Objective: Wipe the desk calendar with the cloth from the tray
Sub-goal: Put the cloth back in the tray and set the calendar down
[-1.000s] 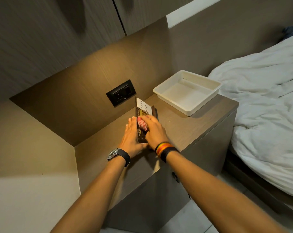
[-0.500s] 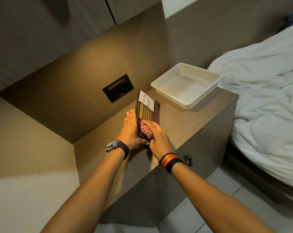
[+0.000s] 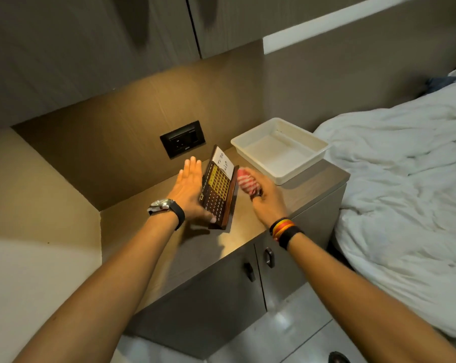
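Note:
A dark wooden desk calendar with a yellow date grid and a white "To Do List" note stands on the bedside cabinet. My left hand lies flat against its back, fingers straight, thumb on its lower front edge. My right hand is just right of the calendar, closed around a bunched red-and-white striped cloth that sticks out toward the calendar's right edge. The white tray at the back right holds nothing.
A black wall socket sits behind the calendar. A bed with a rumpled white duvet lies to the right. Two cabinet door handles are below the top's front edge. Wall cupboards hang overhead.
My right hand has come off the calendar's face with the cloth and moved to the right of it. The left hand stays behind the calendar, fingers now straighter.

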Tool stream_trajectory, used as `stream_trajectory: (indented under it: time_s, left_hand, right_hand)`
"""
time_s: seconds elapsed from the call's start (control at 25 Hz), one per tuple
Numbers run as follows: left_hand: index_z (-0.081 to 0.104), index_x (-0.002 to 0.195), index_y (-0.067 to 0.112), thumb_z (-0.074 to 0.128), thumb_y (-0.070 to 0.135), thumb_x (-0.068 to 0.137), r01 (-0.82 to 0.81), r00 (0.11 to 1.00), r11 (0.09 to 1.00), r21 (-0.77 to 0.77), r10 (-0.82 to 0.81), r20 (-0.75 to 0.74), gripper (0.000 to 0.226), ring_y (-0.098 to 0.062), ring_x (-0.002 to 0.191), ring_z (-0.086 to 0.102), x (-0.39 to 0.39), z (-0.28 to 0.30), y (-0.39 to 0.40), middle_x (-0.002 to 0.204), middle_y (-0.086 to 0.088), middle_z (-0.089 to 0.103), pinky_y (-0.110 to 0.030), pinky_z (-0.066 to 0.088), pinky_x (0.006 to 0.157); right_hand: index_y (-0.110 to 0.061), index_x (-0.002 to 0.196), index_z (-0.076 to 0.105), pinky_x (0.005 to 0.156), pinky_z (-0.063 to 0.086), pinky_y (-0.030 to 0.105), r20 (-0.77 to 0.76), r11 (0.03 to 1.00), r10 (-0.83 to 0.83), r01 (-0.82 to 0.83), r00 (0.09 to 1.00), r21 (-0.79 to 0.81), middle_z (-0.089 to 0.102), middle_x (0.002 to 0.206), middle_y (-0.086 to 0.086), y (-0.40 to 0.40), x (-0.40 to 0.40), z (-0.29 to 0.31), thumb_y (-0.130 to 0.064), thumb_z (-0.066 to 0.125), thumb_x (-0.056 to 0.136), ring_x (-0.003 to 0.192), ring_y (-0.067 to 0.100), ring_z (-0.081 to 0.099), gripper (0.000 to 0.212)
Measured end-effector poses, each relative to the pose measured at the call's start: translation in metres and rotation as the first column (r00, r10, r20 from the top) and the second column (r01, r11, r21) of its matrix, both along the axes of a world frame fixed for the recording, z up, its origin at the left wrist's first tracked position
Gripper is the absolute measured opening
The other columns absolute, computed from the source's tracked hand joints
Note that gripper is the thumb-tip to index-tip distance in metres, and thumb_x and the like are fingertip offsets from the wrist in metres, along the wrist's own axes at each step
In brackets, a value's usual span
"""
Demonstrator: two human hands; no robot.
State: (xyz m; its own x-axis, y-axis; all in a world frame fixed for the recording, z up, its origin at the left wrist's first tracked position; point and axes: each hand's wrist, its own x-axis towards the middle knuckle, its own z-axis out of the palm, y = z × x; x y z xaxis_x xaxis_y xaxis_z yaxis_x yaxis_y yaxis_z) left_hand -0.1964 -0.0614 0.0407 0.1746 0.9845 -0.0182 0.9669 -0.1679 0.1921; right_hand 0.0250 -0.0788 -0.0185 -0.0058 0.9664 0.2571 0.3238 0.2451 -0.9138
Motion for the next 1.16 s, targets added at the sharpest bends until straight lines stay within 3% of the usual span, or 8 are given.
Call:
stream_trajectory:
  time_s: [0.12, 0.24, 0.6, 0.8, 0.92, 1.0, 1.08, 1.16]
  left_hand:
    - [-0.013, 0.160, 0.008, 0.090, 0.063, 0.055, 0.031, 1.000, 0.994, 0.101, -0.031, -0.002, 0.156, -0.031, 0.155, -0.021, 0.015, 0.013, 0.004, 0.169, -0.016, -0.018, -0.052, -0.004, 0.127]
    - [-0.015, 0.159, 0.008, 0.082, 0.072, 0.059, 0.044, 0.999, 0.986, 0.159, -0.040, -0.029, 0.153, -0.030, 0.155, -0.021, 0.058, 0.006, 0.017, 0.168, -0.015, -0.020, -0.050, -0.002, 0.128]
    - [-0.022, 0.157, 0.007, 0.074, 0.082, 0.059, -0.153, 0.987, 0.988, -0.027, 0.154, 0.046, 0.156, -0.030, 0.154, -0.024, 0.200, -0.055, 0.099, 0.166, -0.013, -0.027, -0.047, -0.006, 0.128]
    - [-0.022, 0.157, 0.009, 0.067, 0.088, 0.058, -0.230, 0.973, 0.968, -0.099, 0.232, 0.011, 0.155, -0.029, 0.155, -0.024, 0.227, -0.081, 0.106, 0.166, -0.011, -0.029, -0.047, -0.005, 0.128]
    - [-0.023, 0.157, 0.012, 0.070, 0.083, 0.063, -0.242, 0.967, 0.962, -0.128, 0.249, 0.045, 0.150, -0.028, 0.154, -0.025, 0.224, -0.084, 0.103, 0.166, -0.009, -0.030, -0.045, -0.007, 0.128]
    - [-0.023, 0.157, 0.013, 0.071, 0.080, 0.066, -0.241, 0.964, 0.962, -0.126, 0.252, 0.081, 0.147, -0.026, 0.154, -0.025, 0.223, -0.082, 0.098, 0.166, -0.009, -0.030, -0.042, -0.010, 0.126]
    - [-0.023, 0.157, 0.014, 0.066, 0.081, 0.070, -0.253, 0.957, 0.963, -0.091, 0.262, 0.121, 0.142, -0.025, 0.154, -0.026, 0.219, -0.079, 0.086, 0.166, -0.008, -0.030, -0.043, -0.008, 0.128]
    - [-0.020, 0.159, 0.017, 0.053, 0.085, 0.076, -0.314, 0.932, 0.949, 0.017, 0.304, 0.197, 0.130, -0.020, 0.154, -0.027, 0.211, -0.077, 0.062, 0.166, -0.005, -0.030, -0.045, -0.005, 0.129]
  right_hand:
    - [-0.021, 0.143, 0.056, 0.108, 0.048, 0.037, 0.137, 0.996, -0.065, 0.056, 0.988, 0.063, 0.058, 0.142, 0.007, 0.053, 0.035, 0.023, 0.016, 0.051, 0.087, 0.128, 0.019, 0.053, 0.067]
    - [-0.022, 0.146, 0.053, 0.113, 0.042, 0.038, 0.349, 0.998, 0.021, -0.039, 0.937, 0.047, 0.053, 0.147, 0.007, 0.104, 0.069, 0.036, 0.015, 0.044, 0.087, 0.134, 0.028, 0.051, 0.070]
    - [-0.024, 0.150, 0.046, 0.111, 0.043, 0.041, 0.807, 0.934, 0.224, -0.356, 0.547, -0.018, 0.046, 0.156, 0.003, 0.222, 0.143, 0.029, 0.008, 0.050, 0.091, 0.134, 0.032, 0.053, 0.068]
    - [-0.019, 0.160, 0.026, 0.120, 0.031, 0.046, 0.872, 0.875, 0.402, -0.397, 0.279, -0.276, 0.021, 0.168, 0.014, 0.241, 0.130, -0.005, -0.009, 0.055, 0.099, 0.149, 0.037, 0.031, 0.069]
    - [-0.019, 0.163, 0.000, 0.126, 0.010, 0.050, 0.762, 0.776, 0.613, -0.342, 0.210, -0.530, -0.006, 0.171, 0.014, 0.253, 0.119, -0.016, -0.034, 0.059, 0.097, 0.156, 0.040, 0.003, 0.090]
    - [-0.021, 0.162, -0.009, 0.125, 0.004, 0.054, 0.739, 0.743, 0.653, -0.324, 0.164, -0.585, -0.016, 0.170, 0.013, 0.258, 0.120, -0.017, -0.051, 0.059, 0.093, 0.156, 0.039, -0.006, 0.102]
    - [-0.022, 0.162, -0.008, 0.123, 0.001, 0.058, 0.752, 0.751, 0.633, -0.378, 0.182, -0.541, -0.017, 0.170, 0.012, 0.254, 0.121, -0.009, -0.054, 0.058, 0.092, 0.157, 0.038, -0.008, 0.102]
    - [-0.021, 0.163, -0.001, 0.123, 0.000, 0.057, 0.768, 0.769, 0.567, -0.524, 0.298, -0.365, -0.011, 0.171, 0.011, 0.243, 0.110, 0.005, -0.046, 0.055, 0.095, 0.157, 0.034, -0.007, 0.093]
